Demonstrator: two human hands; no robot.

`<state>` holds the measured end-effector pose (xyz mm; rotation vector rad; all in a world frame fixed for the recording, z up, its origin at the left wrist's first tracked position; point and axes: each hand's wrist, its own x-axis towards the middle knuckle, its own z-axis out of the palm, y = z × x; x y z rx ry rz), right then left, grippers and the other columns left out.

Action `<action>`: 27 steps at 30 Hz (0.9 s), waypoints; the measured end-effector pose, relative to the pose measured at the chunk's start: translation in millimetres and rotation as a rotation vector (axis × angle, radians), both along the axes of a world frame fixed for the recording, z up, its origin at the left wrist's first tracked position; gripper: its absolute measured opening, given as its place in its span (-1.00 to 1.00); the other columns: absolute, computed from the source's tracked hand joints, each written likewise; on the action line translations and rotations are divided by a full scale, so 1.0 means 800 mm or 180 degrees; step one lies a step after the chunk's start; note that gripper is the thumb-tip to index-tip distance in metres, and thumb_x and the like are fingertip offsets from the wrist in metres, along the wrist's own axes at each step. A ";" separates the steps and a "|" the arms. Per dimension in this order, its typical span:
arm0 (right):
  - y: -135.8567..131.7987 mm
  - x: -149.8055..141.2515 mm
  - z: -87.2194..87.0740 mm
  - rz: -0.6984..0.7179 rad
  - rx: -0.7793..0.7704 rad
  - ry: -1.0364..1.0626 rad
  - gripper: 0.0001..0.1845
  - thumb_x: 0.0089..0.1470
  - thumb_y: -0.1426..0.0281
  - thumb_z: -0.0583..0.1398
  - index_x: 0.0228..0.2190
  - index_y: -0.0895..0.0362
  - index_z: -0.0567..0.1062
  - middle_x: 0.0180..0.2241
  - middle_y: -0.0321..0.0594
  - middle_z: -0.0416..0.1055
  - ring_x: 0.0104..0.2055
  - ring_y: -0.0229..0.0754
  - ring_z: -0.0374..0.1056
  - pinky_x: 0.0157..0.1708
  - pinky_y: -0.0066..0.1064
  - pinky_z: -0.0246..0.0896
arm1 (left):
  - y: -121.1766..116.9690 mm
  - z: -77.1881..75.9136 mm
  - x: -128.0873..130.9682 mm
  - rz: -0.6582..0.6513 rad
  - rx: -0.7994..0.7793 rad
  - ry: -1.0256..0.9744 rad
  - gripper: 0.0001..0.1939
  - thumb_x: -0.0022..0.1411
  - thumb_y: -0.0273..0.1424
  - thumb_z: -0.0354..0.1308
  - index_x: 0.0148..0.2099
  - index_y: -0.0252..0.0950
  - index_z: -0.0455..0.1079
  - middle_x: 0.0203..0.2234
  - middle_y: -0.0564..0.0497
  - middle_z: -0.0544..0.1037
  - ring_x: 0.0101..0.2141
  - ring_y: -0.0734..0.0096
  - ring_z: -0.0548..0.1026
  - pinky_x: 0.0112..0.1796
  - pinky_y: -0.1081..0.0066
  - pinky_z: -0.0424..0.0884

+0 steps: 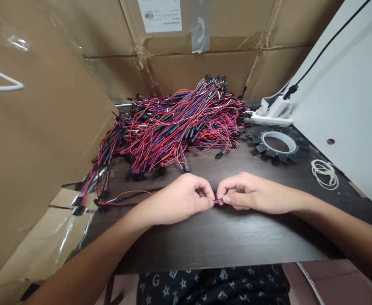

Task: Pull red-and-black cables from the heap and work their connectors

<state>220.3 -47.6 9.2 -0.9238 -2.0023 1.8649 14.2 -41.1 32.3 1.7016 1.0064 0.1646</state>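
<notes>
A wire harness [218,201] of thin red and dark wires stretches between my two hands, low over the dark table. My left hand [186,198] pinches it between thumb and fingertips. Just to the right, my right hand [248,192] pinches the same wires, its fingers curled in; a small gap separates the two hands. More wires with a black connector [100,204] run out to the left behind my left wrist; whether they belong to the held harness I cannot tell. Beyond my hands lies a big heap of wire harnesses [179,127] with black connectors.
A tape roll [276,144] with dark pieces of tape stuck around it lies at right, near a coiled white cord [325,174]. A white power strip [273,118] sits behind it. Cardboard [46,110] walls the left and back; a white panel [348,84] stands at right.
</notes>
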 end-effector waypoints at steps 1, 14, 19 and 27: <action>0.000 0.000 0.000 -0.0015 -0.0043 0.0015 -0.86 0.13 0.42 0.10 -0.36 0.26 0.39 -0.60 -0.40 0.13 -0.57 -0.41 -0.01 -0.59 -0.58 -0.10 | 0.000 0.000 0.000 0.0027 -0.0010 -0.0026 -0.92 0.07 -0.56 0.11 -0.42 -0.39 0.42 -0.69 0.21 0.25 -0.63 0.65 0.14 -0.50 0.57 0.14; -0.001 0.001 -0.001 0.0059 0.0036 -0.0144 -0.72 0.20 0.32 0.06 -0.34 0.29 0.43 -0.63 -0.40 0.11 -0.59 -0.41 -0.03 -0.60 -0.57 -0.11 | -0.003 -0.004 0.001 0.0214 -0.0193 -0.0081 -0.92 0.10 -0.47 0.09 -0.41 -0.36 0.39 -0.78 0.20 0.25 -0.71 0.60 0.18 -0.58 0.55 0.12; 0.002 0.000 0.003 0.0098 0.0228 -0.0230 -0.77 0.16 0.39 0.08 -0.40 0.28 0.45 -0.64 -0.40 0.14 -0.60 -0.42 -0.01 -0.60 -0.57 -0.10 | -0.001 -0.002 0.002 0.0263 -0.0001 -0.0199 -0.90 0.08 -0.48 0.11 -0.44 -0.38 0.40 -0.77 0.23 0.17 -0.68 0.63 0.12 -0.52 0.53 0.12; 0.002 -0.001 0.003 0.0199 0.0150 -0.0255 -0.75 0.14 0.35 0.10 -0.42 0.28 0.46 -0.63 -0.38 0.16 -0.59 -0.41 0.03 -0.59 -0.58 -0.07 | 0.000 -0.003 0.003 0.0236 0.0075 -0.0216 -0.91 0.07 -0.50 0.12 -0.46 -0.40 0.39 -0.72 0.20 0.21 -0.64 0.63 0.12 -0.52 0.54 0.09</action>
